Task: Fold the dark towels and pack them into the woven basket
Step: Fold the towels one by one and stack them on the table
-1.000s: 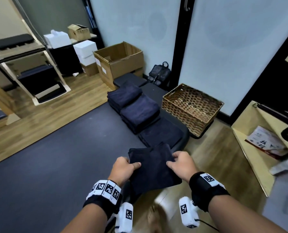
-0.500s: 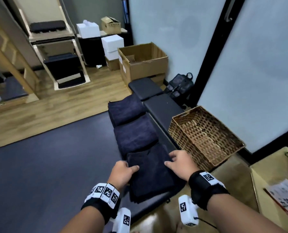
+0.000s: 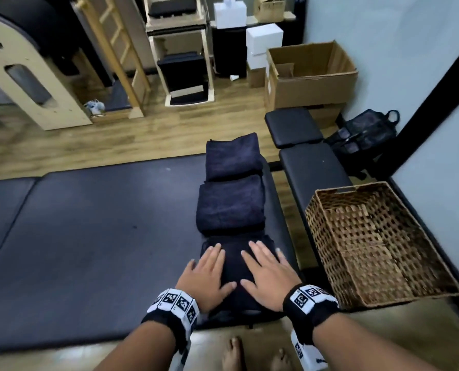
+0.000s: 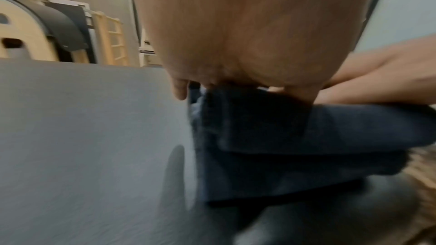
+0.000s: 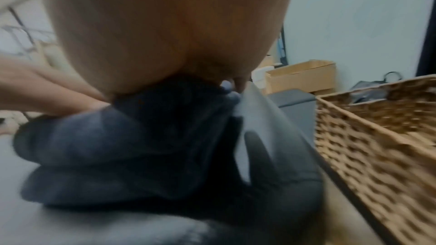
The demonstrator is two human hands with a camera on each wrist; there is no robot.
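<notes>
Three folded dark towels lie in a row along the right end of the padded black mat (image 3: 89,231). Both my hands press flat on the nearest towel (image 3: 233,266), fingers straight: my left hand (image 3: 209,271) on its left half, my right hand (image 3: 265,274) on its right half. The middle towel (image 3: 231,203) and the far towel (image 3: 232,156) lie beyond, untouched. The woven basket (image 3: 338,194) stands to the right, and I see no towel in it. In the wrist views, blurred, each palm lies on the nearest towel (image 4: 283,137) (image 5: 141,146), with the basket (image 5: 377,128) close by.
A black padded bench (image 3: 314,167) runs between the towels and the basket. Behind it are an open cardboard box (image 3: 311,81), white boxes (image 3: 263,38) and a black bag (image 3: 367,132). Wooden shelves (image 3: 180,49) and an arched wooden frame (image 3: 30,76) stand at the back. My bare feet (image 3: 233,354) are below.
The folded towel I held in the air by its sides has come down at the near end of the row. Both hands have let go and now lie flat on top.
</notes>
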